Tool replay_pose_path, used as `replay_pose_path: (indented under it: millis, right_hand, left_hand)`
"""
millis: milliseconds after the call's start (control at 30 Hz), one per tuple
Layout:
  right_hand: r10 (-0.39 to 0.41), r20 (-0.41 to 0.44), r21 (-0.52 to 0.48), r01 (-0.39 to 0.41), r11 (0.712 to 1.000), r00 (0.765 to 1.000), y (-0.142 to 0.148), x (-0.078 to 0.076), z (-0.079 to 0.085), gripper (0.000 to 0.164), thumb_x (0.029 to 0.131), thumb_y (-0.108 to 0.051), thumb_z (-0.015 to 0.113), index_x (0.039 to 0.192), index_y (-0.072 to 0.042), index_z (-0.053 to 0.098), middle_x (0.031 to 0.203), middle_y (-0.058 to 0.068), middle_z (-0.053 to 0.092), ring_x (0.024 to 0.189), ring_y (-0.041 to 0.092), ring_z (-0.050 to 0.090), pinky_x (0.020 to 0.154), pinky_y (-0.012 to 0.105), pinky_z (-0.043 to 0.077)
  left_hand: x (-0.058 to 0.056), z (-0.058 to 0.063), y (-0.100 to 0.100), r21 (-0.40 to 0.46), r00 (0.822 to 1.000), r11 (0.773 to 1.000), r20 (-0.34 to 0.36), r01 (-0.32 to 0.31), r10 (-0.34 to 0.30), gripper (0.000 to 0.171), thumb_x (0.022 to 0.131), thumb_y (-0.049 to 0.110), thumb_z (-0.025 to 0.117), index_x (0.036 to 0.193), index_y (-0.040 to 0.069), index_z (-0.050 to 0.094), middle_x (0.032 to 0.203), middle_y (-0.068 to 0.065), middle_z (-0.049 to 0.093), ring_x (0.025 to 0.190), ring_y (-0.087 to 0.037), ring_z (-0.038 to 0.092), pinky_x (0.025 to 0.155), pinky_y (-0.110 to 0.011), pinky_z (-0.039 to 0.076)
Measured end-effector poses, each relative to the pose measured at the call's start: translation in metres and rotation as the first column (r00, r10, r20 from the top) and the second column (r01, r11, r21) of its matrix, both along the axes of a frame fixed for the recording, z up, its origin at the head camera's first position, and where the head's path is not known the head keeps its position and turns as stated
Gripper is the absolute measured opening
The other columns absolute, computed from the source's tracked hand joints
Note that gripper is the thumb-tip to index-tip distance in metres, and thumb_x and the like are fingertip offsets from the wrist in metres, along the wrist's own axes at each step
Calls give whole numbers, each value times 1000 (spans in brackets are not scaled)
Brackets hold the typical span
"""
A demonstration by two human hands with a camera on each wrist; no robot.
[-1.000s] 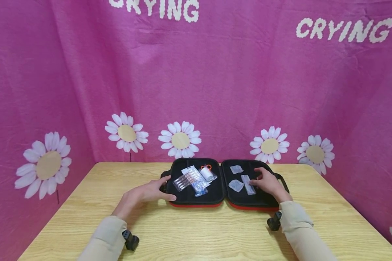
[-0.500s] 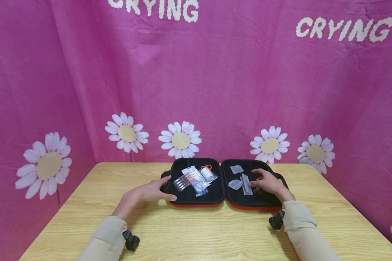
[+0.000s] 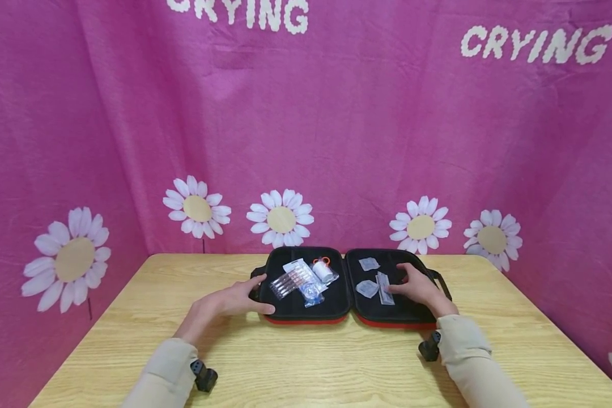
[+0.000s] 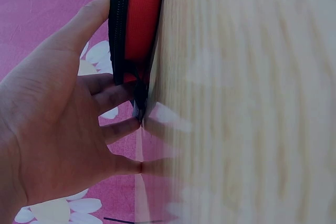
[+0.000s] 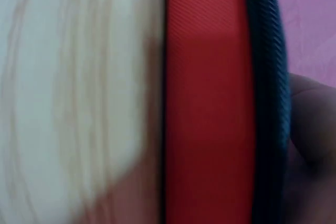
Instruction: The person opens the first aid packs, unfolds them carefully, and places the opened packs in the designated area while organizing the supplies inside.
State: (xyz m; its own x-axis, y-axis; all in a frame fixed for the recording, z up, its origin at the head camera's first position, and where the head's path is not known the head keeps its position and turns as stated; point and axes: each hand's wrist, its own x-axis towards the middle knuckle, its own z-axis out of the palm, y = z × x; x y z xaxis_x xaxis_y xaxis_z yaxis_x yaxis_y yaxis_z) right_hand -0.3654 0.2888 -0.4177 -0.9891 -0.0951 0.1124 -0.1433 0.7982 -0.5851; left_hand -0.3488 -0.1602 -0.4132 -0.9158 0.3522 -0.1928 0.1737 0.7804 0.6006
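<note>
A black-lined case with a red outer shell (image 5: 210, 98) lies unfolded on the table. My left hand (image 3: 239, 297) rests at its left end, thumb on the zipped rim (image 4: 118, 30) and fingers spread along the side, some tips touching the table in the left wrist view. Over the right half, my right hand (image 3: 418, 286) has its thumb tip on a narrow clear packet (image 3: 383, 296). Its index finger extends apart from the thumb; the other fingers are mostly hidden. Two small clear packets, one near (image 3: 368, 289) and one farther back (image 3: 369, 264), lie to the left.
The case's left half holds a pack of slim tubes (image 3: 288, 281), a white roll (image 3: 323, 272), orange-handled scissors (image 3: 322, 260) and a blue-and-clear packet (image 3: 312, 293). A carry handle (image 3: 442, 283) sticks out at the right. A pink curtain (image 3: 336, 141) hangs behind the table (image 3: 306, 362).
The narrow packet's edge, lifted half a second ago, now lies flatter. My right hand moved slightly right, then back left, with its thumb over the packet. My left hand stays put.
</note>
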Motion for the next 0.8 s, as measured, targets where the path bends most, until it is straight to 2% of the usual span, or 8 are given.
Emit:
replay_pose_path:
  millis: [100, 200, 300, 367, 500, 633, 733, 800]
  right_hand:
    - [-9, -24, 57, 10, 998, 1000, -4, -1, -1, 80, 77, -27, 81, 136, 11, 43, 90, 18, 59, 81, 26, 56, 73, 38, 46]
    - [-31, -23, 79, 33, 996, 999, -6, -2, -1, 81, 76, -27, 83, 136, 10, 44, 101, 24, 62, 92, 33, 58, 85, 48, 48]
    - [-42, -19, 81, 43, 996, 999, -9, -3, -1, 80, 76, -27, 83, 136, 10, 45, 108, 27, 63, 97, 36, 58, 92, 54, 47]
    - [-46, -21, 78, 47, 996, 999, -10, -4, 0, 79, 76, -27, 83, 136, 9, 46, 108, 26, 63, 98, 35, 58, 92, 54, 47]
    - [-45, -21, 67, 46, 997, 999, -11, -5, 1, 79, 74, -25, 84, 136, 8, 47, 99, 21, 62, 91, 31, 57, 84, 47, 47]
    - [43, 14, 64, -43, 997, 999, -8, -4, 4, 87, 74, -24, 85, 140, 11, 41, 109, 26, 60, 95, 31, 56, 87, 46, 48]
    - [131, 83, 70, -137, 988, 988, -5, -2, 8, 98, 72, -24, 87, 146, 11, 32, 122, 32, 53, 106, 36, 53, 96, 52, 46]
    - [156, 127, 82, -167, 983, 980, -5, 0, 11, 105, 69, -25, 88, 149, 8, 28, 129, 36, 46, 113, 40, 49, 101, 57, 42]
  left_hand:
    - [-1, -1, 1, 0, 1000, 1000, -5, 8, -8, 102, 77, 64, 74, 159, 26, 25, 158, -13, 35, 143, -35, 32, 113, -61, 32]
    - [-1, -1, 0, 2, 1000, 1000, -5, 10, -10, 103, 77, 64, 73, 159, 25, 25, 159, -14, 34, 144, -36, 32, 114, -61, 32]
    - [0, -1, -1, 1, 1000, 1000, 2, 4, -4, 103, 78, 64, 73, 159, 25, 24, 159, -15, 33, 145, -37, 31, 114, -62, 31]
    - [0, 0, -1, -3, 1000, 1000, 1, 0, 0, 102, 78, 63, 73, 159, 25, 24, 159, -15, 32, 145, -37, 30, 114, -62, 31]
    - [0, 1, -1, -12, 1000, 1000, -4, 7, -7, 102, 78, 63, 73, 159, 24, 25, 159, -15, 34, 144, -37, 32, 114, -61, 32]
    - [0, 1, 0, -8, 1000, 1000, 7, 3, -3, 103, 77, 65, 73, 159, 25, 25, 159, -15, 33, 144, -37, 32, 114, -62, 31]
    - [0, 1, 1, -3, 1000, 1000, 17, -8, 8, 103, 77, 64, 74, 159, 26, 25, 160, -15, 32, 145, -38, 30, 114, -63, 30]
    - [0, 1, 0, -2, 1000, 1000, 18, -11, 11, 102, 77, 63, 74, 159, 26, 25, 160, -16, 31, 146, -38, 29, 114, -63, 30]
